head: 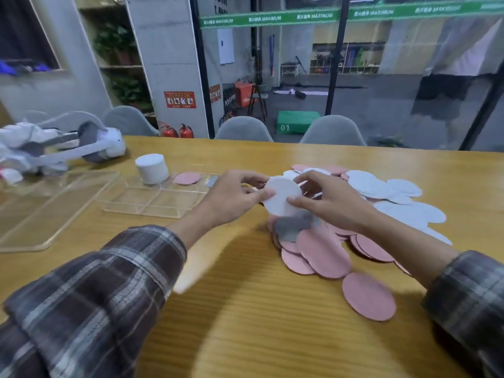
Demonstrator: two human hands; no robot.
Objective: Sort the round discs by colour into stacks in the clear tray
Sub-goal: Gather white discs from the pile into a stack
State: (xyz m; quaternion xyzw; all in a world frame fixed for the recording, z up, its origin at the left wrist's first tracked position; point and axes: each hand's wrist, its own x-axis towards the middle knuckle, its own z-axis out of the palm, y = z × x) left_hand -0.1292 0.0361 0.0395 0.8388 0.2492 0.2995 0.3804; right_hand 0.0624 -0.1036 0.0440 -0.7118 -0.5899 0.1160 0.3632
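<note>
**White disc held between both hands above the pile**

A white disc (282, 196) is pinched at mid-table by both hands. Its nine o'clock edge is gripped by the thumb and fingers of the left hand (234, 197), and its four o'clock edge is gripped by the right hand (327, 203). The disc is held up off the wooden table (245, 323), just above the loose pile.

Directly below it, at six o'clock, a grey disc (293, 225) is seen lying on overlapping pink discs (321, 252). A spread of white discs (381, 186) is laid out from two to four o'clock of the hands. One lone pink disc (368, 296) is set apart at five o'clock, nearer the camera.

The clear tray (152, 200) is found at nine o'clock of the left hand, well apart from the pile. A tall white stack (152, 167) is stood in one far compartment, and a single pink disc (187, 178) is laid in the compartment beside it.

Further out at nine o'clock, a clear lid (41, 211) is lying flat, and a white headset (68, 145) is parked at ten o'clock.
</note>
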